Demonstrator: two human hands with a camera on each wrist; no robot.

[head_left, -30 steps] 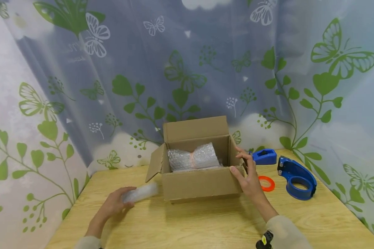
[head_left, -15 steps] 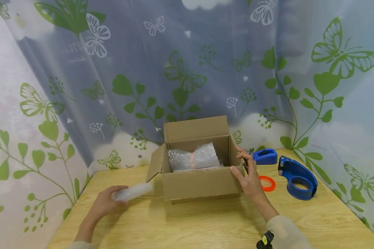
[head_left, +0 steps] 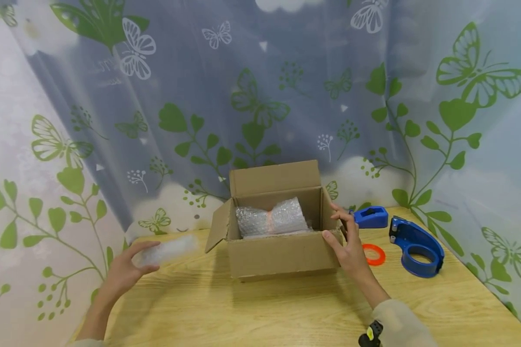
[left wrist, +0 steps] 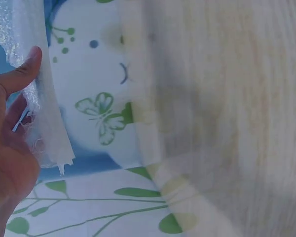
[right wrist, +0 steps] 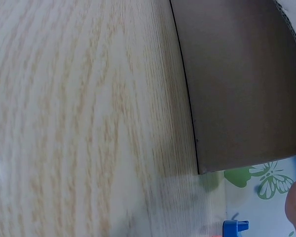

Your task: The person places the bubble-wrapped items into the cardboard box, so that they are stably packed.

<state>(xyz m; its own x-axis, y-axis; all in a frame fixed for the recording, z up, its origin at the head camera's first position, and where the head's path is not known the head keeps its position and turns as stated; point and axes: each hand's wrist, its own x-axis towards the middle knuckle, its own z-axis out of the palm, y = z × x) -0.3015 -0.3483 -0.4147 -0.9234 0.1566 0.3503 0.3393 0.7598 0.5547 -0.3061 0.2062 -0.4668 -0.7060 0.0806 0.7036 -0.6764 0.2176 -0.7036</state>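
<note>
My left hand [head_left: 123, 270] holds a flat, whitish bubble-wrapped piece [head_left: 169, 250] above the left side of the table, apart from the box. In the left wrist view the thumb presses on this bubble-wrapped piece [left wrist: 42, 103], whose lower end is ragged. An upright cardboard box [head_left: 282, 255] stands with its top flaps spread. At its right front corner my right hand [head_left: 351, 253] grips the rim, thumb at the front and fingers along the side. Inside the box lies a bubble-wrap bundle [head_left: 288, 217] with a pinkish band round its middle; what lies beneath is mostly hidden.
Right of the box are a blue desktop tape dispenser [head_left: 373, 219], an orange-red ring [head_left: 381, 256] and a blue hand-held tape dispenser [head_left: 412, 236]. A patterned curtain [head_left: 191, 72] rises behind the wooden table [head_left: 286, 313].
My left hand has moved left and upward with the bubble-wrapped piece, away from the box. The right hand and box stay in place.
</note>
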